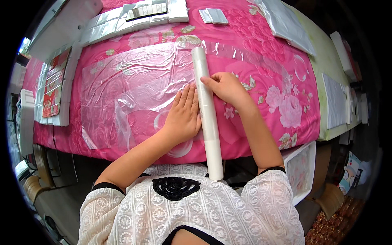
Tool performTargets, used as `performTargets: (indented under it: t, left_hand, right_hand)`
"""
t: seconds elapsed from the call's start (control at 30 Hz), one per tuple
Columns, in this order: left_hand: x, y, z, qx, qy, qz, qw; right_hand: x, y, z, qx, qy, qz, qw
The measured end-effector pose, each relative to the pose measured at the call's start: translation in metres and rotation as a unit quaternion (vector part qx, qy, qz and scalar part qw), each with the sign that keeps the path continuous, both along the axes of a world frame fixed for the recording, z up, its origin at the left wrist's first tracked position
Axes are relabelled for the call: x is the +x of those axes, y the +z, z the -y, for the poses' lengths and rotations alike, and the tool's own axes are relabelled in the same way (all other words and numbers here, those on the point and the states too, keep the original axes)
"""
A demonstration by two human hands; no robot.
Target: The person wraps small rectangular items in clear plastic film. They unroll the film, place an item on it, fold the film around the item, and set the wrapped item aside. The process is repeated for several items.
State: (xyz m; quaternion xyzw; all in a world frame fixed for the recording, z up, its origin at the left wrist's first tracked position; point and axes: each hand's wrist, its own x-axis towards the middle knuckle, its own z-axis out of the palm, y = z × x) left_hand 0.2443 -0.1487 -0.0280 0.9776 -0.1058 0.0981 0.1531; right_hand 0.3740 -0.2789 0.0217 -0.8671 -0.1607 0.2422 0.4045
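Observation:
A long white roll of plastic film (209,118) lies lengthwise in front of me, its near end jutting past the table edge toward my shirt. Clear plastic film (134,87) is spread over the pink flowered cloth, wrinkled and shiny left of the roll, with more of it showing to the right. My left hand (183,116) rests flat on the film, fingers stretched out against the roll's left side. On the roll's right side, my right hand (226,87) has its thumb on top of the roll and its fingers bent beside it; the fingertips are partly hidden.
Stacks of white-wrapped packets (110,28) line the far left, a phone (147,11) on them. A red printed packet (57,83) lies on the left stack. Small packets (214,16) and a large plastic bundle (283,24) lie farther back. A white bin (300,171) stands below the right edge.

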Motion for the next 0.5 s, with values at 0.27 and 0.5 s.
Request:
performTargets:
  t: [0.27,0.5]
  left_hand:
    - [-0.001,0.001,0.0,-0.002,0.0,-0.007,1.0]
    - [0.001,0.003,0.002,-0.009,-0.012,-0.002,1.0]
  right_hand:
    - [0.061,-0.02,-0.035,0.436,-0.23,-0.339,0.801]
    - [0.139,-0.05,0.016,0.67,-0.268,-0.224,0.656]
